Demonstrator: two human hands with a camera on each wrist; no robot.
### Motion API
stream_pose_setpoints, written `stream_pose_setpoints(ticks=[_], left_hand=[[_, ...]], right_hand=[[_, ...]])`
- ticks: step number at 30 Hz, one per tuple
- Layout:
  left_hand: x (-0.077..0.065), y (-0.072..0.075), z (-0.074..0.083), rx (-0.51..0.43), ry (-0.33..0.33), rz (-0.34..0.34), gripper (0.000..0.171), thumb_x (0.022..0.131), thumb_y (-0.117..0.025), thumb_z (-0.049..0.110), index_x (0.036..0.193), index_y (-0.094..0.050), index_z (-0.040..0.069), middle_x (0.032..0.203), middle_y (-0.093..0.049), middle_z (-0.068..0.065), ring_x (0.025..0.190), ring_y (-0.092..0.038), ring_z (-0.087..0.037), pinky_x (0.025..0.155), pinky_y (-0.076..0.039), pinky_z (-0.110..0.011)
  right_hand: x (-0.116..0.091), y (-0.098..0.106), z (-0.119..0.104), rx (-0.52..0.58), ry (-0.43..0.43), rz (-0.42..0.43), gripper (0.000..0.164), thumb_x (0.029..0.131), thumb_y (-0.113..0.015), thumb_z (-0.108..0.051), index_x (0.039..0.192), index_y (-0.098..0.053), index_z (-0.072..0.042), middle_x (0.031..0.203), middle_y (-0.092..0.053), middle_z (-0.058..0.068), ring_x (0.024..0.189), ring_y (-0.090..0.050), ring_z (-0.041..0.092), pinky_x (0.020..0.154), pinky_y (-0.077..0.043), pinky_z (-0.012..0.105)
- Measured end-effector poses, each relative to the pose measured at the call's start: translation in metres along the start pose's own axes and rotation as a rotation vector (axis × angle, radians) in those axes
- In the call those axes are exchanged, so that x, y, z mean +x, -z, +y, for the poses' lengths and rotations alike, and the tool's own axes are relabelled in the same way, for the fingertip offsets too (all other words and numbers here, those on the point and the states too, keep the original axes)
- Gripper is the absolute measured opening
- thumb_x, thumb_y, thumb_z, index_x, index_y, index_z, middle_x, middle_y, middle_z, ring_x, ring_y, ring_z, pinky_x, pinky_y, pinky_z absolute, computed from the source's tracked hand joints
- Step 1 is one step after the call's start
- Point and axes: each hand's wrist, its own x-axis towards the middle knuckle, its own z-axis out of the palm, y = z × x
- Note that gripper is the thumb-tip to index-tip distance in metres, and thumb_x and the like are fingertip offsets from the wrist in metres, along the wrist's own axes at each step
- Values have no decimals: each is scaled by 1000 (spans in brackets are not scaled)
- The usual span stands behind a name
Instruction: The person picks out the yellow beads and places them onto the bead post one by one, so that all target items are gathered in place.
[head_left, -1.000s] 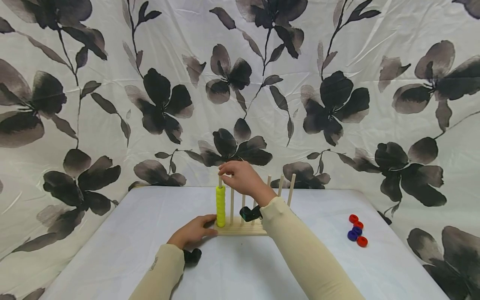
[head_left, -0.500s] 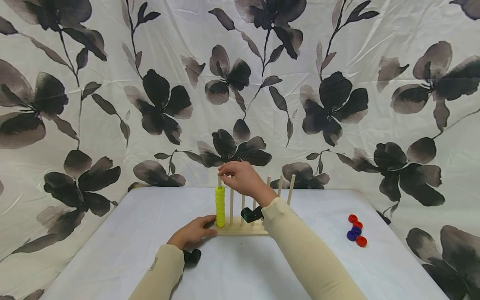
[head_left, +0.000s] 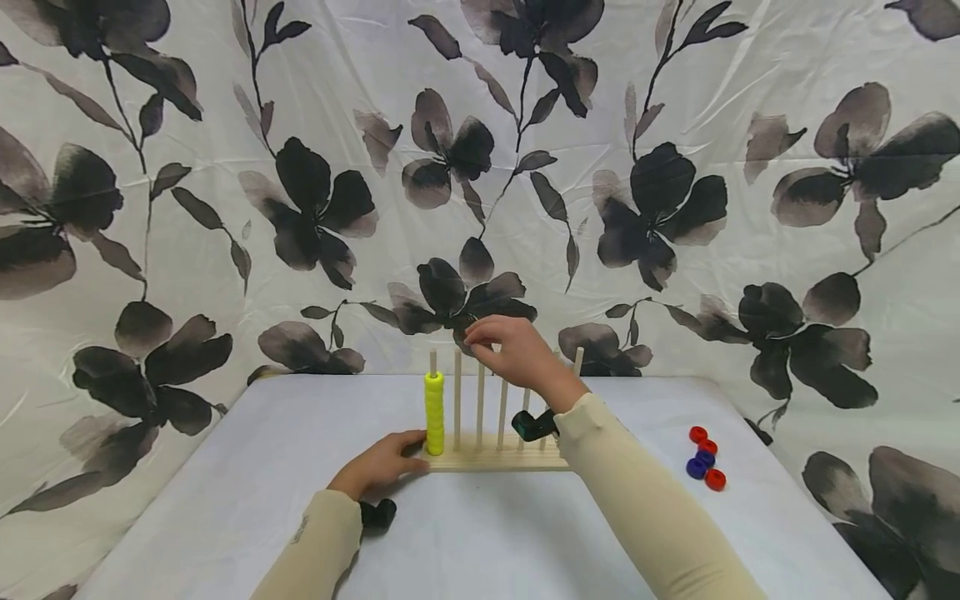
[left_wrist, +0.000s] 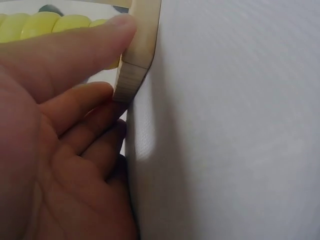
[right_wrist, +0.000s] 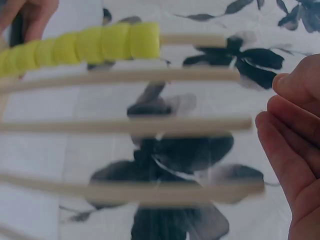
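Note:
A wooden peg stand [head_left: 491,461] with a row of upright dowels sits on the table. Yellow beads [head_left: 434,414] are stacked on its leftmost dowel, whose bare tip shows above them. My left hand [head_left: 377,463] holds the left end of the base, thumb [left_wrist: 117,34] on one face and fingers at the other side. Raised above the dowels, my right hand [head_left: 517,350] holds nothing; its fingers are loosely bent with the tips near one another. The right wrist view shows those fingers [right_wrist: 285,145] just past the dowel tips.
Several loose beads lie on the right of the table: red ones [head_left: 716,479] and blue ones [head_left: 696,468]. The table [head_left: 480,533] has a white cover. Behind it hangs a white cloth [head_left: 360,50] with dark flowers.
My right hand has moved right, away from the tip of the leftmost dowel. The left hand keeps its place on the base, and the yellow stack looks the same. The head view has shifted slightly.

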Motion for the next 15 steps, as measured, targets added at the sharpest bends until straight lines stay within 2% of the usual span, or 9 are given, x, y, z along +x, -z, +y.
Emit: stream_pose_setpoints(ticks=[6, 13, 15], left_hand=[[0, 3, 1, -13, -12, -8, 65, 89, -68, 33, 145, -45, 11, 148, -48, -12, 142, -36, -37, 115, -27, -60], [6, 17, 3, 1, -17, 4, 60, 96, -57, 40, 149, -40, 16, 152, -42, -11, 143, -33, -38, 114, -27, -62], [7, 24, 5, 17, -16, 10, 61, 97, -53, 43, 150, -37, 17, 154, -38, -13, 144, -31, -40, 113, -27, -63]], right_hand=[[-17, 20, 17, -14, -54, 62, 16, 95, -59, -13, 103, -73, -12, 105, -71, 3, 98, -68, 20, 89, -57, 34], [-34, 42, 37, -26, -194, 124, 24, 100, -50, -19, 112, -71, -14, 112, -69, 6, 96, -66, 23, 81, -55, 43], [-37, 47, 43, -29, -225, 144, 27, 102, -47, -20, 115, -70, -13, 115, -68, 7, 97, -65, 25, 83, -54, 44]])
